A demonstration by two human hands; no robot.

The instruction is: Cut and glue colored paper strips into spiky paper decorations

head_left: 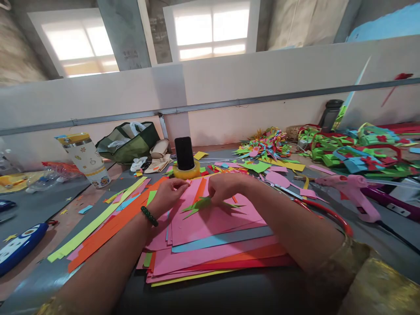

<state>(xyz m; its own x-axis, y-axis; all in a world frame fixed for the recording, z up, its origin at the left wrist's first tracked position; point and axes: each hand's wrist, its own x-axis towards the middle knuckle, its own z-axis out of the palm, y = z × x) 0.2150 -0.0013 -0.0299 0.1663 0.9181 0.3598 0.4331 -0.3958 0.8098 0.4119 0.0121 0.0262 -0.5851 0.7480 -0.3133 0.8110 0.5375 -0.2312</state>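
Note:
A spiky green paper cutout [200,204] lies on a stack of coloured paper sheets [210,232], pink on top. My right hand [226,189] bends down over it, fingers curled closed and pressed onto its middle; the fingertips are partly hidden. To the left, my left hand [170,193], with a dark beaded bracelet at the wrist, pinches thumb and forefinger together just above the sheets. What lies in that pinch is too small to make out. Between the hands is an orange paper strip [200,190].
A phone [184,153] stands in a yellow tape roll [187,171] beyond the hands. Paper strips [108,227] spread at left near a tumbler [85,159]. At right lie red-handled scissors [328,214], a pink glue gun [352,192] and piled paper cutouts [265,144].

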